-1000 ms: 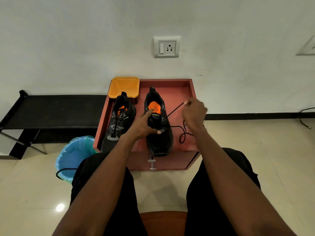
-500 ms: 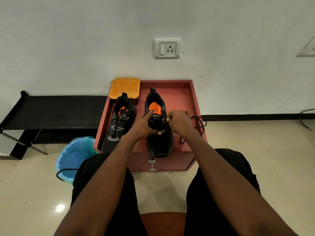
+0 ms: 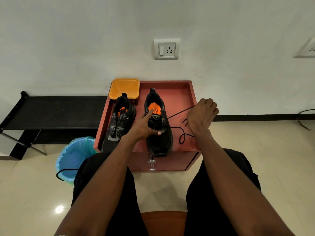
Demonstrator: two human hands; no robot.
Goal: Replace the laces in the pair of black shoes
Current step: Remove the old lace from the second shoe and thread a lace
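**Pulling a lace tight on the right-hand shoe**

Sitting on an orange-brown seat with both bare forearms stretched forward over black-clad knees, the person works at a small reddish-brown wooden table with a raised rim. Two black mesh trainers with orange insoles sit on it side by side, heels toward the wall, toes toward the person.

The left hand rests on the right-hand shoe: index finger straight and poking up to the tongue by the orange insole, thumb stretched sideways across the upper, other fingers tucked under where you can't really see them. It looks like it's pressing the shoe down rather than gripping anything.

The right hand is off to the right of that shoe, up above the table, back of the hand facing the camera and fingers curled in. It's got hold of the thin black lace, which runs in a tight straight line from the shoe's upper eyelets up to the fist. More slack from the lace loops loosely on the table just below the wrist.

The left-hand shoe looks fully laced and nobody's touching it. Behind it there's a square orange plastic tub in the table's back-left corner.

On the floor to the left: a bin with a blue liner, with another black lace hanging over its rim.
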